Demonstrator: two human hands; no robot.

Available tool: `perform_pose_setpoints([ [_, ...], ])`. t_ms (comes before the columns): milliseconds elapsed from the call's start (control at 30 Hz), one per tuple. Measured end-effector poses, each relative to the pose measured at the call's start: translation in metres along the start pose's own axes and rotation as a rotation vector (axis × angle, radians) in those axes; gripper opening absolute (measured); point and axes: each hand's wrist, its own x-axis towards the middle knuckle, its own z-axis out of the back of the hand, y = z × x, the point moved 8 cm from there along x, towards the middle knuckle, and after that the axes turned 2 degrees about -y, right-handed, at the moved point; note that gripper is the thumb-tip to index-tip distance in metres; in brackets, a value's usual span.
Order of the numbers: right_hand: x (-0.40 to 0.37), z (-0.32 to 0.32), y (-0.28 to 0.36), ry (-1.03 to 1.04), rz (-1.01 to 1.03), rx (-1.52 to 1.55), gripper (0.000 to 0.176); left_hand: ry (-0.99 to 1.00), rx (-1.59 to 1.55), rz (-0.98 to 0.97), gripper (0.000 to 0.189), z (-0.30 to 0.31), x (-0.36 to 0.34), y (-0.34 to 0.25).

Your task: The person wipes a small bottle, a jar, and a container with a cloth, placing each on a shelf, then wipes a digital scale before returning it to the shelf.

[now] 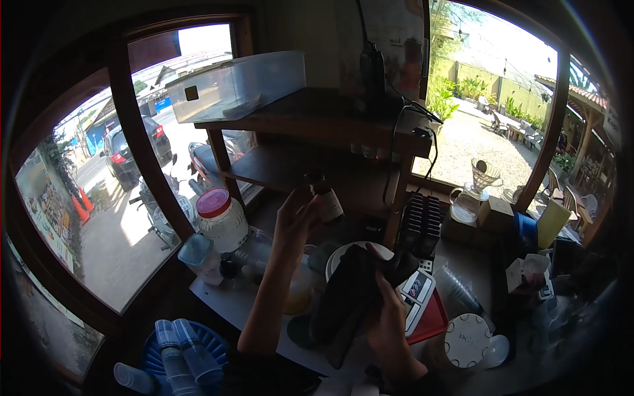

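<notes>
The left hand (294, 221) is raised, fingers closed around a small brown bottle (327, 201) with a pale label, held upright just in front of the wooden shelf (290, 168). The right hand (389, 317) is lower, gripping a dark cloth (343, 294) that drapes over what looks like a white plate (340, 253). On the table (231, 297), left of the forearm, stands a red-lidded jar (221, 218). A blue basket (214, 340) of cups sits nearer.

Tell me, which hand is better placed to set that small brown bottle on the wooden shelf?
Left, probably. The left hand holds the brown bottle, raised in front of the wooden shelf; the right hand is lower, full of a dark cloth.
</notes>
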Motion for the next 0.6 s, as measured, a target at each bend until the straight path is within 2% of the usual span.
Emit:
perform_pose_setpoints([
  [100, 0.007, 0.017, 0.002, -0.061, 0.013, 0.02, 0.045, 0.048, 0.237, 0.025, 0.028, -0.002, 0.066, 0.032],
  [200, 0.011, 0.028, -0.004, -0.091, -0.036, 0.058, 0.043, 0.081, 0.355, -0.089, 0.028, 0.002, 0.136, 0.078],
  [300, 0.013, 0.033, -0.011, -0.106, -0.094, 0.079, 0.041, 0.102, 0.479, -0.186, 0.037, -0.012, 0.176, 0.09],
  [400, 0.013, 0.027, -0.007, -0.141, -0.095, 0.06, 0.041, -0.071, 0.644, -0.272, 0.033, -0.018, 0.191, 0.088],
  [500, 0.019, 0.046, -0.014, -0.209, -0.07, -0.018, 0.043, -0.044, 0.666, -0.187, 0.038, -0.011, 0.222, 0.117],
  [533, 0.019, 0.055, -0.019, -0.232, -0.061, -0.044, 0.043, -0.035, 0.581, -0.175, 0.038, -0.014, 0.225, 0.117],
  [600, 0.009, 0.092, -0.038, -0.399, -0.084, -0.159, 0.036, -0.028, 0.491, -0.201, 0.039, -0.016, 0.237, 0.123],
])
